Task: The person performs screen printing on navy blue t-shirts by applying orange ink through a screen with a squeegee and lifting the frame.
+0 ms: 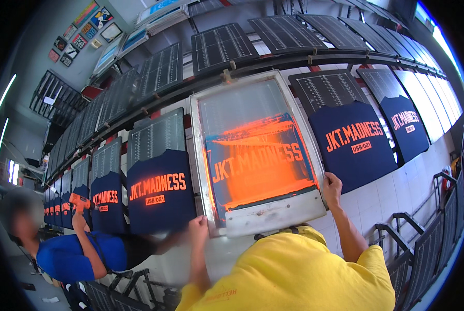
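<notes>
In front of me a screen printing frame (288, 106) with a pale metal border lies over one of the dark boards. Bright orange ink (263, 181) is spread across the near half of its mesh, and lettering shows through it. A wide squeegee (276, 213) with a pale handle rests across the frame's near end, inside the border. My left hand (199, 228) is closed on the near left corner of the frame. My right hand (332, 185) grips its right side near the front. Neither hand touches the squeegee.
Navy shirt pieces with orange print (159, 192) (351, 137) lie on boards at both sides. Behind runs a rail with more black boards (222, 46). At left a co-worker in a blue shirt (82, 256) holds an orange heat gun (78, 201). Black racks (418, 249) stand at right.
</notes>
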A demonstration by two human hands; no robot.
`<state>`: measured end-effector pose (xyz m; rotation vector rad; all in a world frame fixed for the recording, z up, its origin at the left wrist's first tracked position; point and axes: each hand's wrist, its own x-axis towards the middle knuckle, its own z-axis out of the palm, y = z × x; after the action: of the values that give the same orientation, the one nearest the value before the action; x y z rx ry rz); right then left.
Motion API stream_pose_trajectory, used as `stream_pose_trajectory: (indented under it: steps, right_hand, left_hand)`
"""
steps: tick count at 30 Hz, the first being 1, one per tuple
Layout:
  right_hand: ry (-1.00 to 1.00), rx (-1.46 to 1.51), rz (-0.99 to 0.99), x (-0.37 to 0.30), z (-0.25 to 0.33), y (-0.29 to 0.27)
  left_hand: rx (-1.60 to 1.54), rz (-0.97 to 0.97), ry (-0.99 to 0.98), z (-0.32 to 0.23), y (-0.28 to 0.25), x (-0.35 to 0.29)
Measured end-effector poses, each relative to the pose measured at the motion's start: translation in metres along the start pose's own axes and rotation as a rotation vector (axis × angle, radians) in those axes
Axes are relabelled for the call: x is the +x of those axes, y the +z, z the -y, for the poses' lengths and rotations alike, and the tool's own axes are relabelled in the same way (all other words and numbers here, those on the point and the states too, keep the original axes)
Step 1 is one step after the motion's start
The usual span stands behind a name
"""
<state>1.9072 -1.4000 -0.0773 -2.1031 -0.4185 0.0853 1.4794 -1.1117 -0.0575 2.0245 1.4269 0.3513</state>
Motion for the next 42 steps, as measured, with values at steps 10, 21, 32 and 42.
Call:
stream_pose_trajectory:
  steps: [10, 21, 32, 42]
  right_hand:
    - [-0.193, -0.292, 0.253, -0.005, 0.034, -0.039]
    - [-0.891, -0.636, 0.804, -0.034, 0.108, -0.077]
    - [-0.808, -0.653, 0.543, -0.024, 0.11, -0.059]
    - [-0.968, -0.56, 0.36, -0.012, 0.079, -0.036]
  left_hand:
    - [0.067, -0.246, 0.124, -0.041, -0.007, -0.021]
    - [0.482, 0.234, 0.809, -0.114, -0.014, -0.064]
    - [0.428, 0.17, 0.642, -0.135, -0.001, -0.021]
    - [0.418, -0.066, 0.846, -0.105, 0.034, -0.015]
